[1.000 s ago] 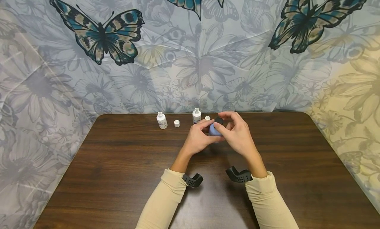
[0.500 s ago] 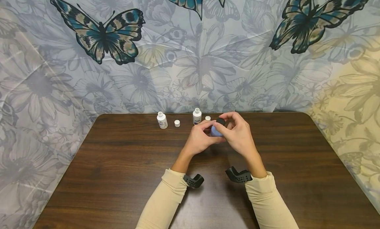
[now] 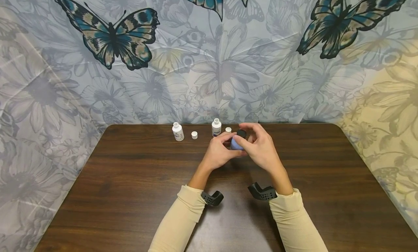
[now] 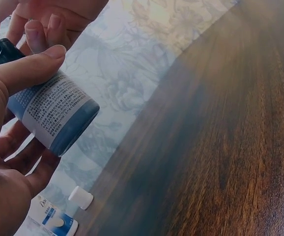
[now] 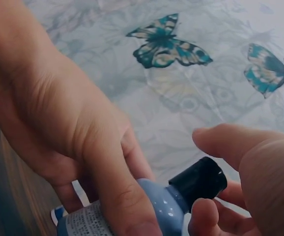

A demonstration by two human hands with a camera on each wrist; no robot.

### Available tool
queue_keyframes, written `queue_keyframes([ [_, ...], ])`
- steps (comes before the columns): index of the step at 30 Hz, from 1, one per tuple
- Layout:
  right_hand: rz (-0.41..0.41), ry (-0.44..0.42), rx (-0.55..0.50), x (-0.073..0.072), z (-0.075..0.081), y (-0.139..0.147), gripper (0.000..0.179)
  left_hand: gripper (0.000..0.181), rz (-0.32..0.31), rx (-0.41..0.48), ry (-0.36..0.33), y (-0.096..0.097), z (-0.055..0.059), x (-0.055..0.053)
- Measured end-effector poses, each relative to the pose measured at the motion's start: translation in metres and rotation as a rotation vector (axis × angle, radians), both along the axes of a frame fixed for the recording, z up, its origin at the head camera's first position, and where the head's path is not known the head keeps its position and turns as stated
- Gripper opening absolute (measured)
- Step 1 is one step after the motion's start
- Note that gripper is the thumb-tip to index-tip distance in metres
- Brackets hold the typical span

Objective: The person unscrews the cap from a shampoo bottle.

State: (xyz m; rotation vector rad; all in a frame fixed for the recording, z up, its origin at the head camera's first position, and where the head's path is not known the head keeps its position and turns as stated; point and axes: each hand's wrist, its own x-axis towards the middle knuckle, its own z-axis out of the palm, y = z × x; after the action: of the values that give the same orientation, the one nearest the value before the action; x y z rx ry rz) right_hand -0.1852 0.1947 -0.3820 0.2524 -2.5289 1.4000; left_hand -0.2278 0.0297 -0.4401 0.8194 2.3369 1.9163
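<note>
My left hand [image 3: 217, 154] grips a small blue bottle [image 4: 75, 125] with a printed label, thumb on one side and fingers behind. Its base is tilted towards the camera in the left wrist view. The bottle has a black cap [image 5: 198, 179]. My right hand [image 3: 263, 150] is around this cap. In the right wrist view a gap shows between its raised thumb [image 5: 223, 140] and the cap, while the other fingers lie relaxed beside the cap and bottle neck. Parts of the bottle are hidden behind my fingers.
Two small white bottles, a left one [image 3: 178, 132] and a right one [image 3: 216, 127], stand uncapped near the table's back edge. Beside them lie two white caps, one at left [image 3: 194, 135] and one at right [image 3: 228, 129]. A butterfly-print cloth [image 3: 225, 70] hangs behind the wooden table [image 3: 130, 194].
Both hands stay around the blue bottle and its black cap, with only a very slight shift. The white bottles and caps stand as before.
</note>
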Motion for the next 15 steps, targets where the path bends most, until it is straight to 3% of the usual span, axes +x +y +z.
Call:
queue_keyframes([
  [10, -0.078, -0.053, -0.006, 0.0008, 0.0011, -0.0012, 0.042, 0.054, 0.009, -0.013, -0.005, 0.0, 0.001, 0.0018],
  [15, -0.064, -0.04, -0.002, 0.0008, 0.0014, -0.0009, 0.037, 0.056, 0.004, -0.005, -0.005, 0.0001, 0.0011, 0.0018],
])
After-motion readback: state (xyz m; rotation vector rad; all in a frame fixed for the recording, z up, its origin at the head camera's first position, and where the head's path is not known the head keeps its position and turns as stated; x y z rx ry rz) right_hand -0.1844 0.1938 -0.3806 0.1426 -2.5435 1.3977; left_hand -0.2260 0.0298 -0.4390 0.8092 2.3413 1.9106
